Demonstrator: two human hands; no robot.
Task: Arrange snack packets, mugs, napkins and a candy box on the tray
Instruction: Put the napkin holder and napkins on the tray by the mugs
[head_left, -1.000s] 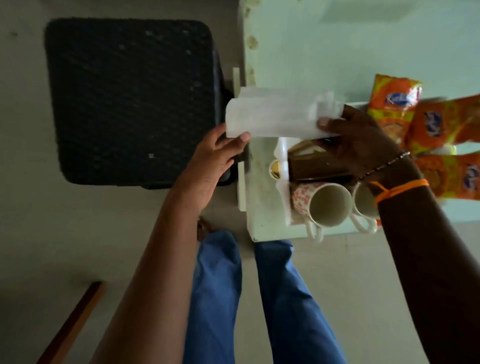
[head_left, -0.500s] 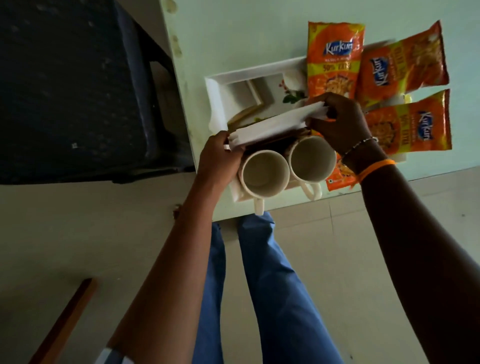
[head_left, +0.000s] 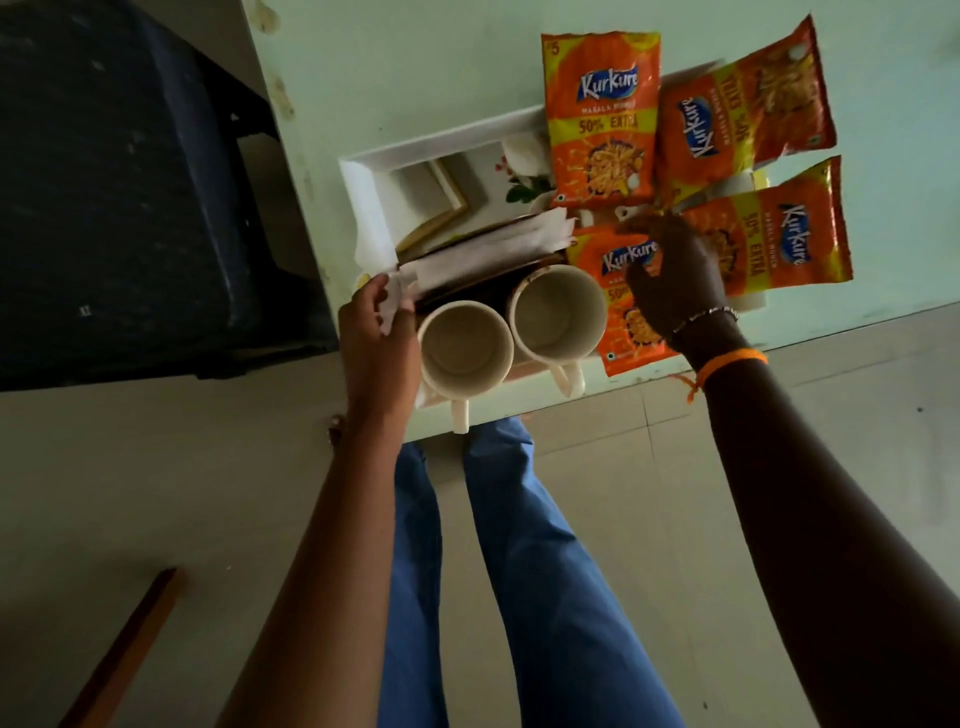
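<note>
A white tray (head_left: 363, 176) lies on the pale green table's near corner. Two cream mugs stand at its front, one left (head_left: 465, 348) and one right (head_left: 558, 312), handles toward me. Behind them white folded napkins (head_left: 488, 249) rest on a dark brown box (head_left: 480, 292). My left hand (head_left: 379, 338) pinches the napkins' left end. Several orange snack packets lie on the tray's right side, among them a far one (head_left: 600, 119), a right one (head_left: 769, 239) and a near one (head_left: 621, 270). My right hand (head_left: 670, 275) hovers over the near packet, fingers spread, holding nothing.
A dark woven seat (head_left: 130, 182) stands left of the table (head_left: 415, 62). The tray's front overhangs the table edge slightly. My legs in blue trousers (head_left: 519, 571) are below, on a tiled floor. A wooden strip (head_left: 119, 649) lies at the lower left.
The napkins came down from mid-air onto the box behind the mugs. My right hand let go of their right end and shifted right over the packets. My left hand keeps its grip.
</note>
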